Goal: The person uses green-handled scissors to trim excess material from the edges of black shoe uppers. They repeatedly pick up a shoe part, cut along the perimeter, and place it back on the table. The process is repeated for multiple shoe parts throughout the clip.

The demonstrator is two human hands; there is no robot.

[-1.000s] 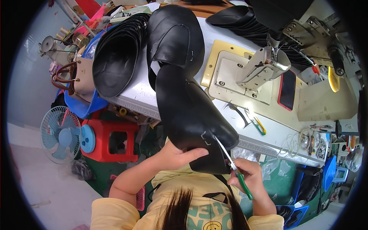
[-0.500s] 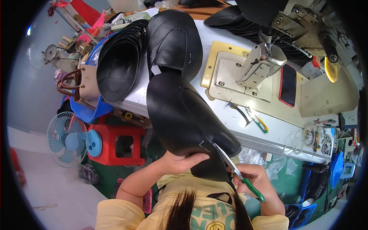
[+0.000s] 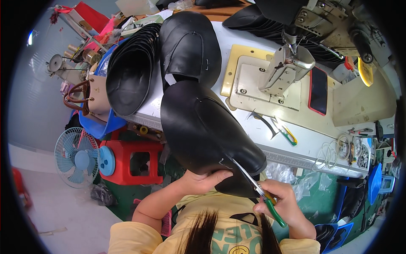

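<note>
A black leather shoe upper (image 3: 196, 131) with light stitching hangs over the table's front edge towards me. My left hand (image 3: 205, 181) grips its near edge, thumb on top and fingers out of sight beneath. In my right hand (image 3: 281, 199) are scissors (image 3: 248, 177) with green and yellow handles. Their blades lie along the upper, tips close to a small stitched corner mark; whether they touch the leather is hard to tell. A second black upper (image 3: 190, 46) lies on the table just beyond, its near end meeting the held one.
A stack of nested black uppers (image 3: 131, 78) stands at the left. The sewing machine (image 3: 287, 70) occupies the right, with a red-edged phone (image 3: 318, 91) beside it. Thread snips (image 3: 284, 132) and a dark curved blade (image 3: 264, 122) lie near the table edge. A fan (image 3: 78, 158) and red stool (image 3: 133, 163) stand below.
The scissors' handles have spread apart, showing the yellow one, and the blades reach slightly further up the leather. My left hand keeps its grip; the view has shifted a little.
</note>
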